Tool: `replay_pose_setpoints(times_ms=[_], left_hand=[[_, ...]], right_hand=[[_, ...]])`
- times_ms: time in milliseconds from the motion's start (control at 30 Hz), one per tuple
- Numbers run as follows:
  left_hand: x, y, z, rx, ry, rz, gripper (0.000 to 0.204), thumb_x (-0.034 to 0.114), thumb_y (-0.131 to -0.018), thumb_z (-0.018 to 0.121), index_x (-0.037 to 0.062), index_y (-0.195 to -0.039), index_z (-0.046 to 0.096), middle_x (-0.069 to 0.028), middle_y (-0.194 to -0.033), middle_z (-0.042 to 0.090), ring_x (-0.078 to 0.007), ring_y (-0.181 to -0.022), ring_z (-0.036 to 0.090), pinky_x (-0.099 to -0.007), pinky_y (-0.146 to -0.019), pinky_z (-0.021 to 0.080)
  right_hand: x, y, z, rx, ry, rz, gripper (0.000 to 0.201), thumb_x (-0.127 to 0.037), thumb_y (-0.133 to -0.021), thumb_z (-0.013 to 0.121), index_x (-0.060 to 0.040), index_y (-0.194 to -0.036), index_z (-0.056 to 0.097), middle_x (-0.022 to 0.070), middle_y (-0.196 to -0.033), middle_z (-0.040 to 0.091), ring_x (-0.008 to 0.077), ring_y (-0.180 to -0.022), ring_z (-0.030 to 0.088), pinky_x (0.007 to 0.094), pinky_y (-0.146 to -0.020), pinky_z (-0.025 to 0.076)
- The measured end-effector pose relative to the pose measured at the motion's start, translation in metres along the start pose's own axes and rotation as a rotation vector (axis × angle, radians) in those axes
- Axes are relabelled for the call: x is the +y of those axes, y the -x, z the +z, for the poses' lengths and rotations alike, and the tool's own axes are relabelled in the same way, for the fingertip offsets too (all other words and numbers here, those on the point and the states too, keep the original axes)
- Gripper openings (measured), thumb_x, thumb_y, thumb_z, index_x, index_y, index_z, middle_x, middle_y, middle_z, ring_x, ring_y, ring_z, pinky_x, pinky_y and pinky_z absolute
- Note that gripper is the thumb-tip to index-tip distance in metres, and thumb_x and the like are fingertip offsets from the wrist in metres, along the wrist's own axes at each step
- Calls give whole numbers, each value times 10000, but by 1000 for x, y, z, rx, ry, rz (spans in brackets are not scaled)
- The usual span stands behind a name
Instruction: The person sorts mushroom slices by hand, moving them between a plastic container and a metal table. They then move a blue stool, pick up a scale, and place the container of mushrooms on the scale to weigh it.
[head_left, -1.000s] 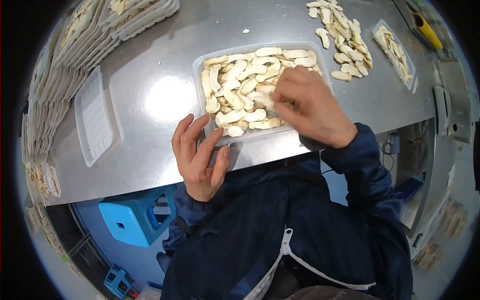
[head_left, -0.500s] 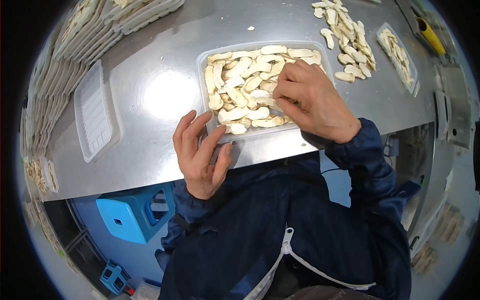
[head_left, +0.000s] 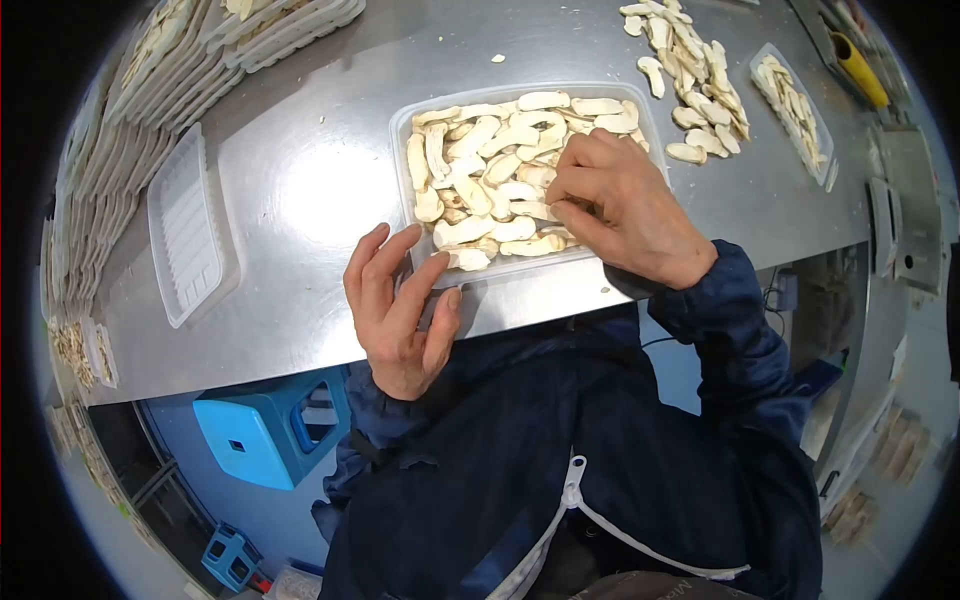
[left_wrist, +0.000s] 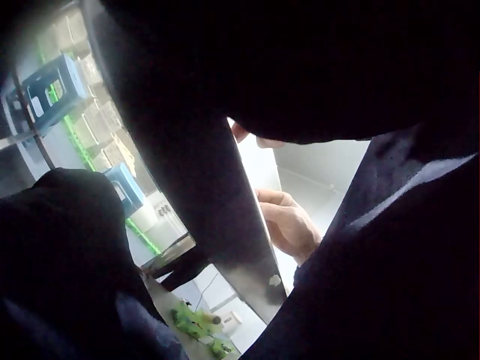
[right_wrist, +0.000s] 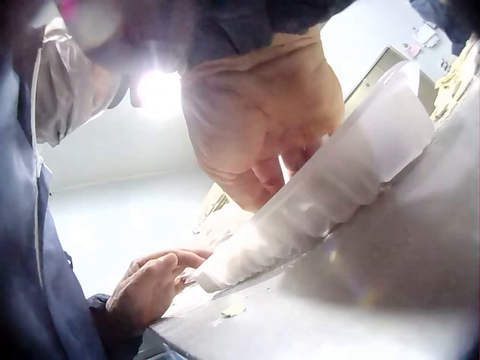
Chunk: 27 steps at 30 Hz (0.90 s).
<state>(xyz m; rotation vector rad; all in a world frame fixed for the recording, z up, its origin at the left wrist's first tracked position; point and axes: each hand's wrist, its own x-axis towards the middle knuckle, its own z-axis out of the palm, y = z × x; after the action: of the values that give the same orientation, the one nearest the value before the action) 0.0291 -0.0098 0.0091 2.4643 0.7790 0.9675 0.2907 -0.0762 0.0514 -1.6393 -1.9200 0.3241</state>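
A translucent plastic tray [head_left: 405, 190] full of pale sliced mushrooms [head_left: 474, 195] lies near the table's front edge. My right hand [head_left: 632, 215] is over the tray's right part, its thumb and fingers curled to pinch the end of a mushroom slice [head_left: 532, 210]. The hand hides the slices under it. At the tray's front left corner is my left hand [head_left: 397, 325], its fingers loosely spread, the index fingertip at a slice [head_left: 466, 259]. In the right wrist view the right hand [right_wrist: 262, 120] reaches over the tray's side wall [right_wrist: 300, 217].
An empty tray [head_left: 186, 230] and tall stacks of filled trays [head_left: 120, 180] stand at left. Loose mushroom slices [head_left: 695, 85] are heaped at back right, beside a small filled tray [head_left: 795, 110]. A blue stool [head_left: 245, 430] stands below the table [head_left: 300, 300].
My right hand has brought a mushroom slice down among the others in the tray and now stays there nearly still. The left hand keeps its place at the corner.
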Motion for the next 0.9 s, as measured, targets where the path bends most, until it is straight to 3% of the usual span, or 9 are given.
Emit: replay_pose_setpoints(times_ms=[300, 400, 600, 700, 800, 900], left_hand=[[-1, 1, 1, 6, -2, 1, 271, 106, -825, 640, 26, -1075, 710, -170, -1294, 600, -416, -1303, 451, -489, -1063, 385], [0, -2, 0, 21, -14, 33, 283, 91, -773, 684, 14, -1042, 725, -161, -1260, 606, -412, -1281, 462, -447, -977, 468], [9, -7, -3, -62, -89, 57, 295, 119, -848, 645, 26, -1121, 705, -162, -1348, 584, -424, -1329, 429, -473, -1089, 360], [31, -17, -9, -194, -125, 167, 292, 166, -874, 661, 40, -1133, 712, -158, -1387, 565, -426, -1340, 415, -476, -1093, 354], [39, -23, 1, -223, -84, 222, 370, 160, -777, 746, 70, -1134, 709, -150, -1374, 565, -401, -1322, 438, -509, -1068, 362], [38, -23, 9, -242, -65, 211, 360, 157, -780, 750, 80, -1130, 711, -151, -1382, 555, -397, -1337, 429, -536, -1082, 339]], right_hand=[[-1, 2, -2, 40, 112, 13, 13, -53, -808, 637, -42, -814, 642, 73, -847, 566, 269, -867, 540, 389, -784, 408], [-3, 12, -19, 131, 206, 64, 61, -21, -794, 627, -49, -849, 629, 76, -856, 569, 274, -870, 542, 391, -780, 408], [-7, 42, -26, 159, 239, 60, 166, -3, -773, 632, -54, -928, 661, 73, -894, 580, 269, -876, 550, 393, -784, 409], [-13, 51, -25, 154, 183, 74, 206, -1, -767, 639, -50, -964, 674, 71, -926, 583, 265, -887, 548, 392, -791, 409], [-18, 55, -18, 149, 131, 27, 201, -2, -765, 641, -47, -958, 674, 71, -941, 579, 268, -892, 541, 389, -800, 408], [-22, 57, -8, 135, 82, -10, 184, -4, -763, 644, -42, -941, 675, 73, -952, 573, 268, -905, 536, 386, -810, 407]])
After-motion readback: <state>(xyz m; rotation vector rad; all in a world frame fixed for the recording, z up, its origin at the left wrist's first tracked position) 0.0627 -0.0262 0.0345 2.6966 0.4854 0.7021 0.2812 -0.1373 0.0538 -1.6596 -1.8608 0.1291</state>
